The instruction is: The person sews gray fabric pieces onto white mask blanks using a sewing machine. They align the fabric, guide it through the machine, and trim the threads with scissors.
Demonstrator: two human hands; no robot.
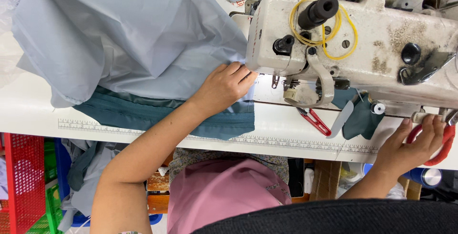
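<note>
Head view, straight down onto a white table [28, 115] with a printed ruler strip [267, 142] along its near edge. Left hand [224, 85] flat and palm down on pale grey cloth [129, 34], fingers spread a little and closed on nothing, fingertips just beside the needle end of a sewing machine [381, 38]. Grey cloth thin, smooth and faintly shiny, heaped in big soft folds over the left half of the table, reaching under the hand. Beneath it a darker teal cloth [143, 112], matte, pleated into long parallel creases, its edge hanging toward the ruler strip. Machine body cream-coloured metal, chipped and stained with rust-brown patches, with black round knobs and a loop of yellow cord [329, 36] over a black cylindrical spool pin. Right hand [412, 143] at the far right table edge, fingers curled around a red ring-shaped handwheel [446, 141], thumb below, a closed hold on its rim. Small red-handled thread snips [315, 121] flat on the table below the machine, near a scrap of teal cloth [362, 119] and a little white bobbin [378, 107]. Pink garment [224, 191] across the lap at bottom centre; red plastic crate [24, 181] with an open grid wall at lower left.
</note>
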